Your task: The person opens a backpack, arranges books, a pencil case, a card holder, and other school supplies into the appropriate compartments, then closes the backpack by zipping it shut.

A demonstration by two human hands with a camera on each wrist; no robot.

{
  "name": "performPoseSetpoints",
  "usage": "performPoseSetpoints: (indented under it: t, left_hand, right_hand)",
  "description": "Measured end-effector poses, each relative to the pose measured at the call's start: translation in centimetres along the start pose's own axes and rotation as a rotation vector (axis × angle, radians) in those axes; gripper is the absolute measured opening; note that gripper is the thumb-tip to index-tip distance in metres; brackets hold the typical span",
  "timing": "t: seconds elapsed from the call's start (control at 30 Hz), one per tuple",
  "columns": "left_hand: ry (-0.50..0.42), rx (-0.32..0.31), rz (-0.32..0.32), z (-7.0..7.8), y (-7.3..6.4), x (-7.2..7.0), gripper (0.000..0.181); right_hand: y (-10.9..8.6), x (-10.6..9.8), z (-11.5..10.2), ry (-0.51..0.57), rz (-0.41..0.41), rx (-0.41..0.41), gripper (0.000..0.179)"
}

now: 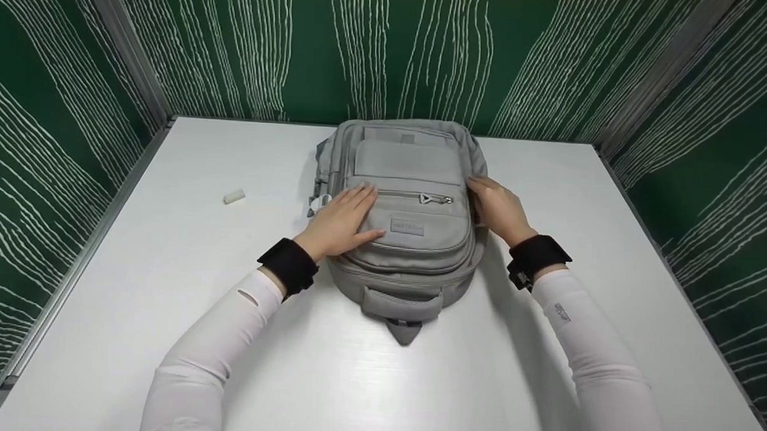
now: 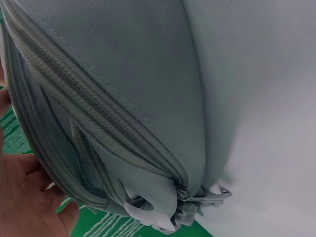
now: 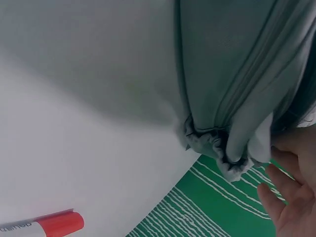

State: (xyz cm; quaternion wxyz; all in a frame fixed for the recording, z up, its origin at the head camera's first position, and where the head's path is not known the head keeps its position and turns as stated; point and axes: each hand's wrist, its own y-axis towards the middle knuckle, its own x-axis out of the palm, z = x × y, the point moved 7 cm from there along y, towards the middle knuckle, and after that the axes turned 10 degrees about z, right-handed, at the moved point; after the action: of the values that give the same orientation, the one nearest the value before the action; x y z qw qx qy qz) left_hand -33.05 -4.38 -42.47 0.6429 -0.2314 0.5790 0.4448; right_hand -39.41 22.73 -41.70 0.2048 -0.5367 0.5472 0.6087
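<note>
A grey backpack point(image 1: 408, 162) lies on its back on the white table point(image 1: 377, 394), top handle point(image 1: 403, 303) toward me. My left hand point(image 1: 340, 223) rests with straight fingers on the left part of its front, beside the label point(image 1: 407, 227). At the right side edge, my right hand point(image 1: 500, 208) touches the bag with its fingertips, close to the front zipper pull point(image 1: 436, 199). Zipper seams point(image 2: 98, 106) and a gathered side pocket edge point(image 2: 190, 205) show in the left wrist view. In the right wrist view, the fingers point(image 3: 284, 185) are loosely spread beside the bag's side.
A small whitish block point(image 1: 234, 197) lies on the table left of the backpack. In the right wrist view a marker with a red cap point(image 3: 61, 224) lies on the table. Green walls with white lines point(image 1: 421, 57) stand at the back and both sides.
</note>
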Motion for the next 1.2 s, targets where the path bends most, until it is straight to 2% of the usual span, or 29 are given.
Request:
performPoseSetpoints:
  t: [0.13,0.27,0.43,0.57,0.67,1.03,1.2]
  left_hand:
    - [-0.005,-0.008,-0.011,-0.2,0.0,0.5,0.088]
    - [-0.008,-0.008,-0.010,-0.3,0.0,0.7,0.088]
    - [-0.020,-0.009,-0.009,-0.3,-0.2,0.7,0.088]
    - [-0.022,-0.007,0.003,-0.4,-0.3,0.6,0.087]
    - [-0.026,-0.006,0.006,-0.5,-0.3,0.6,0.087]
    - [-0.032,-0.004,0.010,-0.6,-0.2,0.8,0.086]
    - [-0.024,0.002,0.011,-0.7,-0.2,1.0,0.086]
  right_hand:
    - [0.5,0.3,0.4,-0.018,0.011,0.015,0.033]
    - [0.7,0.1,0.3,-0.037,0.053,-0.008,0.023]
    - [0.3,-0.3,0.1,-0.074,0.104,-0.087,0.012]
    - [-0.4,-0.9,-0.4,-0.093,0.177,-0.174,0.010]
    - [-1.0,-1.2,-0.7,-0.095,0.217,-0.201,0.011]
    - [-2.7,-2.1,-1.4,-0.071,0.195,-0.072,0.012]
    - [-3.9,-2.2,-2.0,-0.117,0.216,-0.065,0.016]
